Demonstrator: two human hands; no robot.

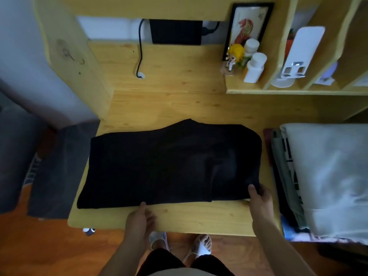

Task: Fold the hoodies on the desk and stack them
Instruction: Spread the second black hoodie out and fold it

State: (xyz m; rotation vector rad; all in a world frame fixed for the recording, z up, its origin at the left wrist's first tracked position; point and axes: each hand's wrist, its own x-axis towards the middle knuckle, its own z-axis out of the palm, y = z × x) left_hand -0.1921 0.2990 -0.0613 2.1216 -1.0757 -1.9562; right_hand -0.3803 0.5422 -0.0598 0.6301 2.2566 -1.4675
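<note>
A black hoodie [171, 164] lies flat on the wooden desk [179, 216], folded into a wide rectangle. My left hand [140, 218] is at the middle of its near edge, thumb on top and fingers curled at the hem. My right hand [259, 196] grips the near right corner, thumb on top of the cloth and fingers under it. To the right, a stack of folded garments [322, 176] rests on the desk, with a pale grey one on top and green and patterned ones beneath.
A raised shelf unit [298, 90] at the back right holds white bottles [253, 66], a small figurine [235, 56] and a framed picture [247, 24]. A black cable [140, 46] hangs down at the back. A dark cloth [59, 168] drapes left of the desk.
</note>
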